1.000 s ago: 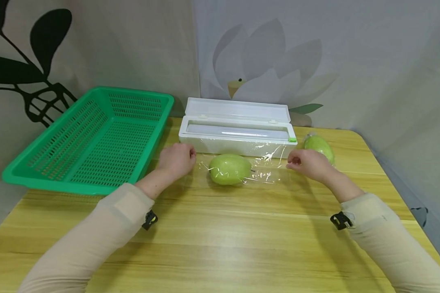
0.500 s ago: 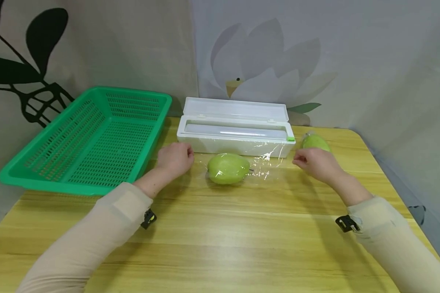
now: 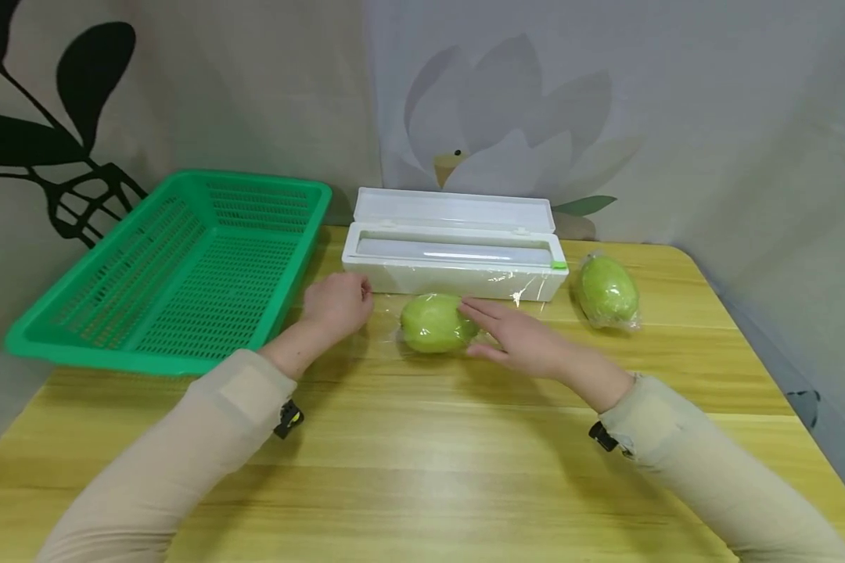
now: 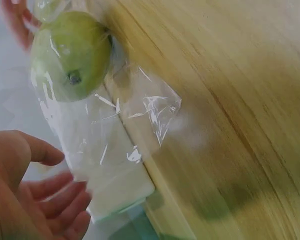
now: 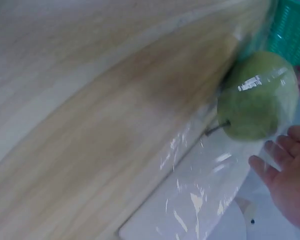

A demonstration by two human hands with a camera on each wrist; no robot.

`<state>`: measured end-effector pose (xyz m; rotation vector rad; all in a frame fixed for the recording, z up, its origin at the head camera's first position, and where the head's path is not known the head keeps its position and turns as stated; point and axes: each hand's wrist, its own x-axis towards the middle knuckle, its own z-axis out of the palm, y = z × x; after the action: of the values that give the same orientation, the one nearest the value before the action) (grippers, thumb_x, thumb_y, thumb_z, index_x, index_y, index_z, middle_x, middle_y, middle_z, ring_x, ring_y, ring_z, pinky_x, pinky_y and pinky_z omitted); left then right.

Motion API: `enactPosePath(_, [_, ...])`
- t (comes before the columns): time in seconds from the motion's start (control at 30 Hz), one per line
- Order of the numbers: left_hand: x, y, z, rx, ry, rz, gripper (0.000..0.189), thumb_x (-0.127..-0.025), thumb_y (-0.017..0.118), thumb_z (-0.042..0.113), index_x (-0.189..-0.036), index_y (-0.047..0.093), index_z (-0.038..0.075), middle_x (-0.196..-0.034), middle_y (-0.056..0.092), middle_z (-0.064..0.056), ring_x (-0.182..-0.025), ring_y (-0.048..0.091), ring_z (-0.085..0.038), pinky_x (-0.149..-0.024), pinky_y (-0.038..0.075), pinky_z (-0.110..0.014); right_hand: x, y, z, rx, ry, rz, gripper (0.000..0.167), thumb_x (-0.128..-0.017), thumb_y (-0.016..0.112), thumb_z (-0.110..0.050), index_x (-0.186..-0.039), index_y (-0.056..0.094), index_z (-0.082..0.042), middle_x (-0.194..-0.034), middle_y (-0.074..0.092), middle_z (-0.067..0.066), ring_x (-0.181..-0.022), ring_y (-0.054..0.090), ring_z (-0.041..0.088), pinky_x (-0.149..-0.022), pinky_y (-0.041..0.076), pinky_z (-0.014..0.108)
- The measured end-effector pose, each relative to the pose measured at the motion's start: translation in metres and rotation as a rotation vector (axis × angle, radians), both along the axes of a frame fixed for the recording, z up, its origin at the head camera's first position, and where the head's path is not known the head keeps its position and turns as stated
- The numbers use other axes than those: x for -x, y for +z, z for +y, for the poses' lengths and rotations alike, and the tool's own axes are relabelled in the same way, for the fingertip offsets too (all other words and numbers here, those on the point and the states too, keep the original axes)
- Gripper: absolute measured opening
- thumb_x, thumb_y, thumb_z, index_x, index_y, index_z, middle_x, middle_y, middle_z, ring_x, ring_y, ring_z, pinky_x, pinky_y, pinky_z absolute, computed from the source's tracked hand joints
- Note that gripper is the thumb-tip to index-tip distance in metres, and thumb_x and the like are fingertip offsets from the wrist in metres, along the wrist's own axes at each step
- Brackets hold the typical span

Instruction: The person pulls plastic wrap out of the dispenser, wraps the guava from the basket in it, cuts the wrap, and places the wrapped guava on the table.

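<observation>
A green pear (image 3: 429, 324) lies on the wooden table in front of a white cling film dispenser (image 3: 451, 281). Clear cling film (image 4: 155, 110) drapes over the pear, and its crinkled edges spread out at both ends. My left hand (image 3: 339, 303) is just left of the pear, fingers loosely bent. In the left wrist view its thumb and fingers stand apart near the film's edge, pinching nothing. My right hand (image 3: 524, 340) reaches in from the right with fingers extended, the fingertips right at the pear's stem end and over the film there.
The dispenser's lid (image 3: 454, 209) is raised, showing the film roll (image 3: 454, 252) inside. A second pear (image 3: 608, 291), wrapped in film, sits toward the table's back right. On the left stands a green slotted basket (image 3: 158, 361). A patterned cloth hangs behind the table.
My right hand first drew slightly right, away from the film's edge, then moved left to the pear and its fingers straightened. The wrapped pear is uncovered from behind it. My left hand stayed almost still.
</observation>
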<state>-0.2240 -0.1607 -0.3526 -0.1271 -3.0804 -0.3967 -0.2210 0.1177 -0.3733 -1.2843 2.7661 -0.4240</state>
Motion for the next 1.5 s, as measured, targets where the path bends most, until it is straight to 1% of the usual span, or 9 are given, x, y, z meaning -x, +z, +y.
enactPosePath(0.1, [-0.003,0.002,0.005,-0.063,-0.069,0.083,0.033,-0.089,0.054,0.017,-0.119,0.059,0.003,-0.115,0.063,-0.014,-0.101,0.060,-0.029,-0.078,0.052,-0.041,0.001,-0.004,-0.004,-0.013,-0.014,-0.019,0.073,-0.091,0.057,-0.039,-0.145,0.028,0.000,-0.150,0.029,0.019,-0.137,0.032,0.034,-0.113,0.028,0.045])
enactPosePath(0.2, [-0.008,0.003,0.014,-0.143,-0.232,0.143,0.034,-0.088,0.059,0.015,-0.119,0.058,0.003,-0.118,0.060,-0.013,-0.109,0.056,-0.029,-0.091,0.048,-0.042,0.003,-0.007,-0.005,-0.001,-0.036,-0.019,0.074,-0.090,0.058,-0.039,-0.145,0.029,0.000,-0.150,0.031,0.018,-0.136,0.035,0.034,-0.112,0.030,0.045])
enactPosePath(0.3, [-0.014,-0.001,0.024,-0.139,-0.403,0.124,0.040,-0.087,0.063,0.020,-0.122,0.056,0.003,-0.122,0.059,-0.012,-0.112,0.055,-0.027,-0.098,0.046,-0.041,0.005,-0.007,-0.005,0.002,-0.042,-0.023,0.074,-0.090,0.059,-0.040,-0.145,0.029,-0.001,-0.150,0.031,0.017,-0.135,0.037,0.034,-0.111,0.031,0.044])
enactPosePath(0.4, [-0.019,-0.009,0.032,-0.091,-0.483,0.053,0.059,-0.085,0.067,0.029,-0.134,0.046,0.003,-0.133,0.049,-0.014,-0.123,0.047,-0.029,-0.105,0.040,-0.043,0.006,-0.007,-0.006,0.003,-0.042,-0.030,0.074,-0.090,0.059,-0.040,-0.145,0.030,-0.001,-0.150,0.031,0.017,-0.134,0.038,0.034,-0.110,0.033,0.045])
enactPosePath(0.57, [-0.018,-0.022,0.033,-0.102,-0.494,-0.013,0.078,-0.081,0.072,0.032,-0.142,0.032,0.004,-0.141,0.037,-0.016,-0.131,0.036,-0.031,-0.110,0.034,-0.046,0.009,-0.006,-0.009,0.034,-0.067,-0.064,0.071,-0.088,0.061,-0.040,-0.143,0.035,-0.002,-0.147,0.037,0.016,-0.134,0.039,0.032,-0.111,0.032,0.046])
enactPosePath(0.8, [-0.005,-0.032,0.033,-0.209,-0.483,-0.026,0.083,-0.073,0.079,0.028,-0.139,0.034,0.006,-0.136,0.036,-0.015,-0.126,0.035,-0.031,-0.106,0.038,-0.047,0.017,-0.004,-0.013,0.106,-0.100,-0.107,0.068,-0.086,0.065,-0.034,-0.139,0.039,0.000,-0.141,0.044,0.018,-0.132,0.041,0.034,-0.110,0.033,0.047])
enactPosePath(0.97, [0.005,-0.035,0.032,-0.291,-0.459,-0.049,0.079,-0.070,0.081,0.026,-0.134,0.038,0.007,-0.132,0.038,-0.015,-0.124,0.037,-0.031,-0.105,0.038,-0.048,0.022,-0.005,-0.017,0.127,-0.101,-0.117,0.071,-0.084,0.068,-0.032,-0.138,0.039,0.003,-0.139,0.046,0.020,-0.129,0.043,0.035,-0.109,0.034,0.048])
enactPosePath(1.17, [0.013,-0.038,0.032,-0.337,-0.429,-0.113,0.079,-0.071,0.081,0.026,-0.134,0.037,0.010,-0.133,0.036,-0.015,-0.124,0.040,-0.031,-0.106,0.038,-0.047,0.028,-0.009,-0.019,0.130,-0.113,-0.130,0.080,-0.077,0.076,-0.032,-0.138,0.038,0.003,-0.136,0.048,0.018,-0.126,0.045,0.033,-0.108,0.036,0.047])
enactPosePath(1.5, [0.021,-0.043,0.024,-0.480,-0.439,-0.176,0.078,-0.074,0.079,0.025,-0.135,0.035,0.008,-0.137,0.037,-0.014,-0.124,0.043,-0.029,-0.107,0.036,-0.045,0.041,-0.021,-0.020,0.158,-0.085,-0.135,0.092,-0.066,0.085,-0.026,-0.138,0.035,0.002,-0.137,0.044,0.018,-0.128,0.041,0.032,-0.109,0.034,0.045])
